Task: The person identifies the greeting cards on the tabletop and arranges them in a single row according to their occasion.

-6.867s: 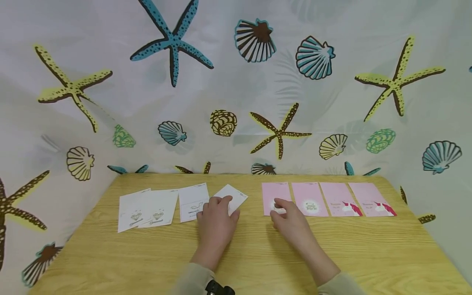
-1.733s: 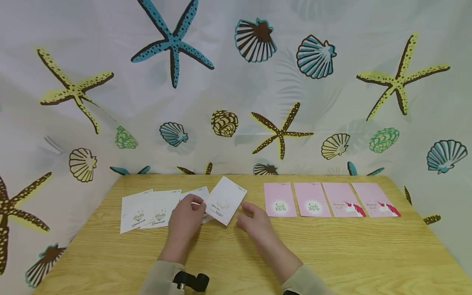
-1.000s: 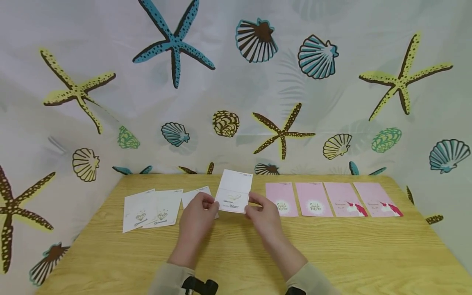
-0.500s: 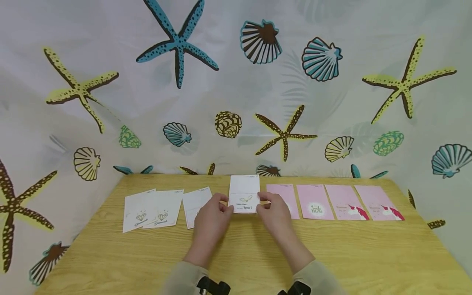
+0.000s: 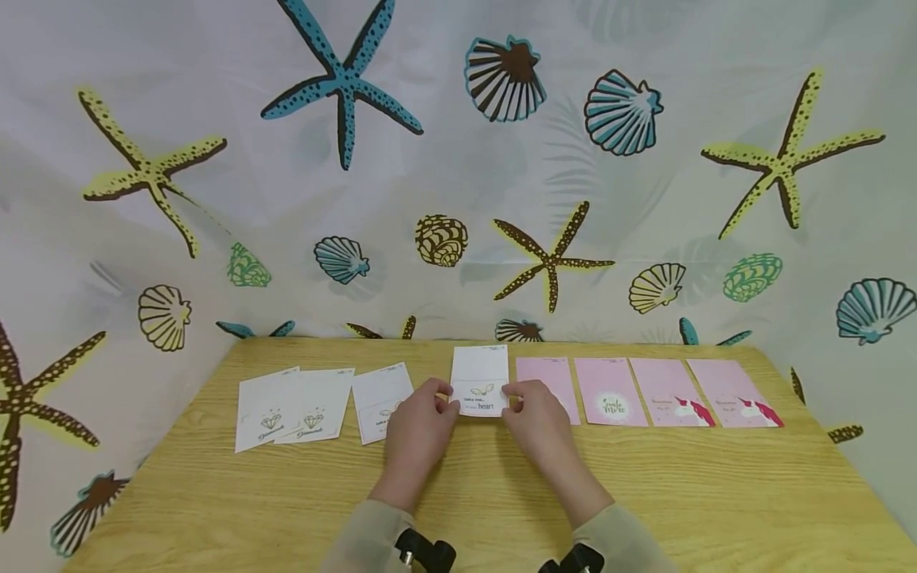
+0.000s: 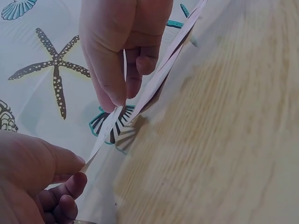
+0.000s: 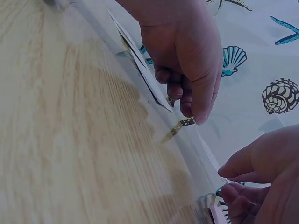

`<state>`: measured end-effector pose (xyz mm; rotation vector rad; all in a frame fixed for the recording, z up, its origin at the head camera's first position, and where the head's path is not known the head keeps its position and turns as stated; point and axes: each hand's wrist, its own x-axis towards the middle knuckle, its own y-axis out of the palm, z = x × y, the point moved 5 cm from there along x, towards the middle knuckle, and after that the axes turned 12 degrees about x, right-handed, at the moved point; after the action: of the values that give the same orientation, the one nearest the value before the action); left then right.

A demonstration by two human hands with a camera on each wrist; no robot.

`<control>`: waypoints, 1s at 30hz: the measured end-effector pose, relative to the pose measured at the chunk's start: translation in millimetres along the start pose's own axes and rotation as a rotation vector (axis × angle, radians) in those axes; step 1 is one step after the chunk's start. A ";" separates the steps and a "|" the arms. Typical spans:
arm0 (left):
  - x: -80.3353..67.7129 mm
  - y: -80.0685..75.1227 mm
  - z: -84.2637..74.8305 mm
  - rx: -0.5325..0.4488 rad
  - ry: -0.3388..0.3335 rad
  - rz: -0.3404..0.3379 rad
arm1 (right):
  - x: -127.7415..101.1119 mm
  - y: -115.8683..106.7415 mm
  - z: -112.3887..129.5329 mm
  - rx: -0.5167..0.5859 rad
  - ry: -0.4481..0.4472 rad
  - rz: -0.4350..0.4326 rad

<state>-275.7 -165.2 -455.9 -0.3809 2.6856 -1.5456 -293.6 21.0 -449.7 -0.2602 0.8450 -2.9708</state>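
A white greeting card (image 5: 480,364) with gold wings and the word "heart" is held upright at the back of the table. My left hand (image 5: 421,426) pinches its left edge between thumb and fingers, and my right hand (image 5: 542,423) pinches the right edge. Seen edge-on in the left wrist view, the card (image 6: 108,127) stretches between both hands. Just left of it, another white card (image 5: 382,386) of similar print is partly hidden behind my left hand. On the other side, a pink card (image 5: 546,370) is partly covered by my right hand.
Farther left on the wooden table (image 5: 286,509), two overlapping white cards (image 5: 318,398) show diamond drawings. To the right stand a pink "Smile More" card (image 5: 612,390) and two pink unicorn cards (image 5: 669,382). A shell-and-starfish cloth (image 5: 401,175) hangs behind the table's back edge.
The tilted white card under my left hand was lifted, turned straight, gripped by both hands, carried right into the gap before the pink cards and lowered slightly. My right hand left the pink cards.
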 end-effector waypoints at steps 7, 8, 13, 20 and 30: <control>1.3 6.0 -1.5 0.016 -0.001 0.014 | 0.8 -1.2 -0.6 -0.111 -0.048 -0.007; 1.4 6.3 -1.9 0.017 0.001 0.013 | 0.6 -1.3 -0.4 -0.120 -0.052 -0.007; 1.8 7.1 -3.7 0.026 0.009 0.010 | 0.6 0.1 -2.5 -0.142 -0.051 0.005; 1.9 9.7 -3.5 0.038 0.014 0.008 | 1.2 2.9 -6.4 -0.175 -0.061 0.027; 2.4 14.4 -2.2 0.082 0.038 -0.004 | -0.7 6.2 -6.6 -0.208 -0.079 0.068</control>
<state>-281.2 -157.0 -466.9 -0.3577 2.6396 -1.6743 -294.0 19.2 -458.6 -0.3454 1.1303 -2.7906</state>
